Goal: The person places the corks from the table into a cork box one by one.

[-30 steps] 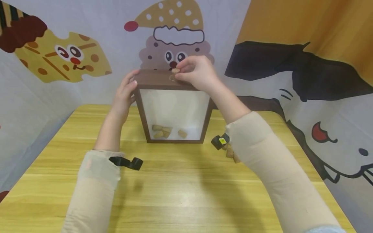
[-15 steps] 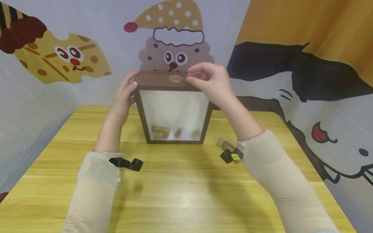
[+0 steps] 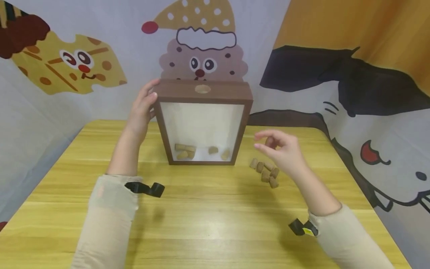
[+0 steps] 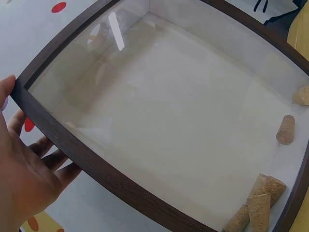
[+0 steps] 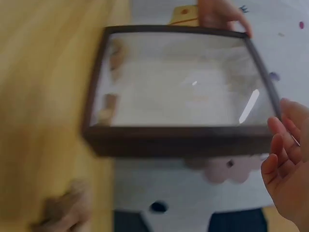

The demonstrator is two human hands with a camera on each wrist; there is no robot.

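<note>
A dark brown shadow box frame (image 3: pixel 205 95) with a clear front stands upright on the table, a round hole (image 3: pixel 202 89) in its top. My left hand (image 3: pixel 140 112) holds its upper left corner; in the left wrist view the fingers (image 4: pixel 41 145) reach behind the side. Inside, several tapered cork stoppers (image 3: pixel 185 150) lie along the bottom, most of them bunched at the left. My right hand (image 3: pixel 282 151) hovers to the right of the box, fingers loosely bent and nothing between them. Below it, several loose cork stoppers (image 3: pixel 265 175) lie in a small pile.
The wood-patterned table (image 3: pixel 198 224) stands against a cloth backdrop (image 3: pixel 292 97) printed with cartoon figures. Black wrist cameras sit on both sleeves (image 3: pixel 114 194).
The right hand let a cork drop through the top hole, then moved right and down toward the loose pile. Another cork now lies inside at the right. The left hand stayed in place.
</note>
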